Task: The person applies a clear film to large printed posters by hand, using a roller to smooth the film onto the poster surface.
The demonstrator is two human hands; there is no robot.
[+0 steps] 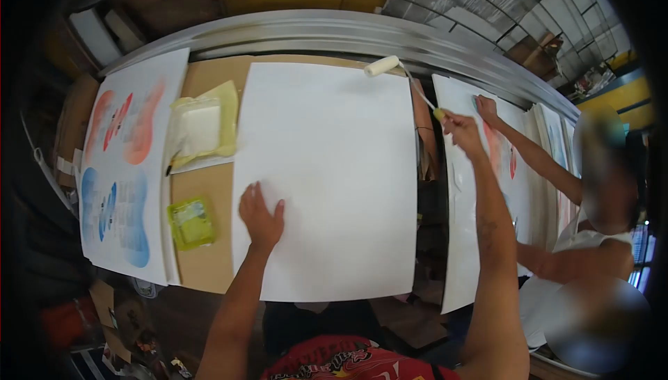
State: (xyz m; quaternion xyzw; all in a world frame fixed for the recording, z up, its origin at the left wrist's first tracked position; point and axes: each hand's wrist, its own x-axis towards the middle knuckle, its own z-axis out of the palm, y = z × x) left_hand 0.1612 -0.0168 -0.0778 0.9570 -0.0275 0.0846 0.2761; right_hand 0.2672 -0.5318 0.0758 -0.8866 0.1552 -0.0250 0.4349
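Note:
A large blank white sheet point(327, 171) lies on the brown board in front of me. My left hand point(261, 214) rests flat on its left part, fingers spread. Beyond the sheet's right edge, my right hand point(461, 129) grips the yellowish handle of a paint roller point(382, 66). The roller's pale head is over the sheet's top right corner; whether it touches the paper cannot be made out. Left of the sheet are a tray of white paint point(200, 129) lined with yellow material, a brush point(171, 164) beside it, and a green container point(191, 224).
Printed sheets with red and blue shapes point(115, 171) lie at the left. Another person's hand point(487, 110) touches a printed sheet point(463, 192) at the right, close to my right arm. A metal rail point(299, 26) runs along the far side.

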